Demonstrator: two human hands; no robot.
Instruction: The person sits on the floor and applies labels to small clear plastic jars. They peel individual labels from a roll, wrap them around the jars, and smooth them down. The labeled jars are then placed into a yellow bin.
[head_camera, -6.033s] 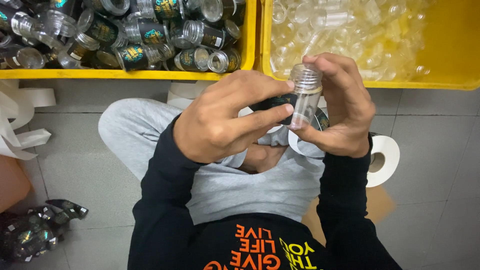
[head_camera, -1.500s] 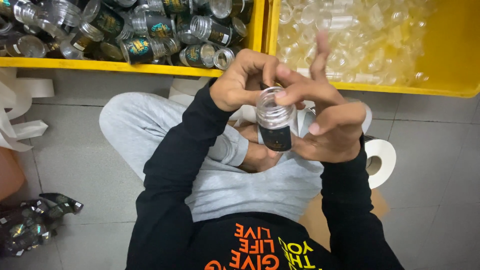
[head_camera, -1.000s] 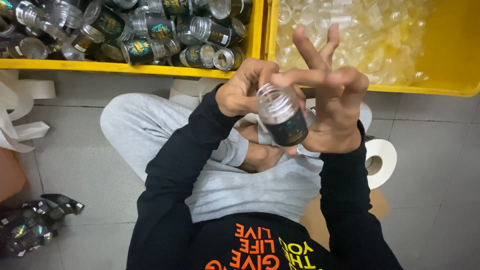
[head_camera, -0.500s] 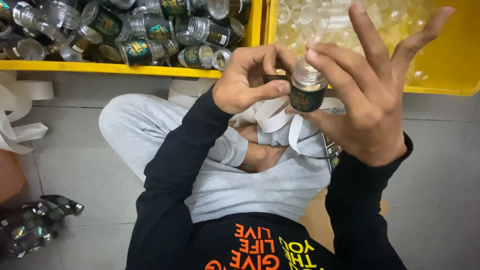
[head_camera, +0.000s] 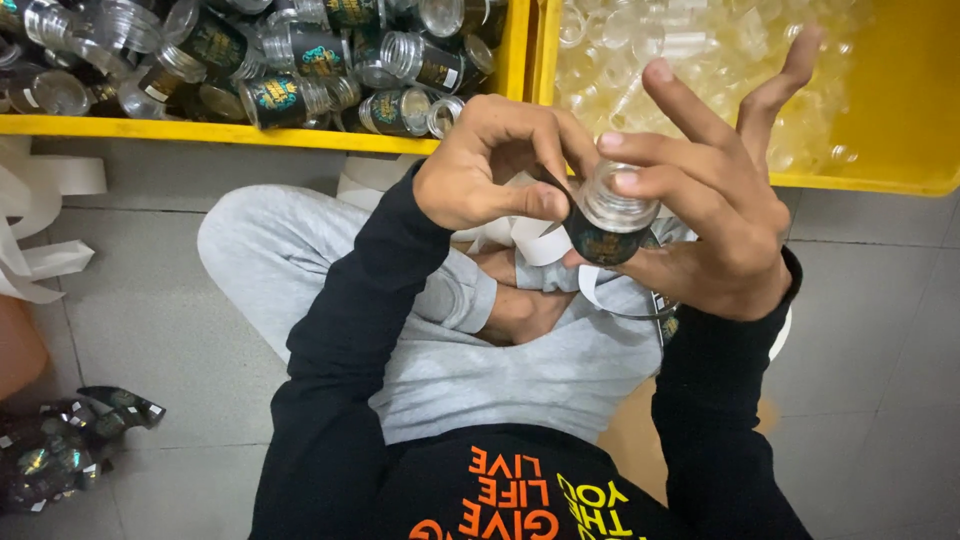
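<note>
Your right hand (head_camera: 720, 230) cradles the small jar (head_camera: 607, 222) above your lap, fingers spread to leave its side free, while your left hand (head_camera: 495, 165) pinches the dark label (head_camera: 596, 243) against it.

clear plastic jar (head_camera: 612, 205), glossy dark label (head_camera: 600, 243)

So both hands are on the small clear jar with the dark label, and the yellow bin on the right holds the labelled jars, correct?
Not quite. In the head view the yellow bin on the right holds plain clear jars; the labelled ones lie in the left bin. The rest stands: the left hand and right hand both hold the small clear jar with the dark label.
</note>
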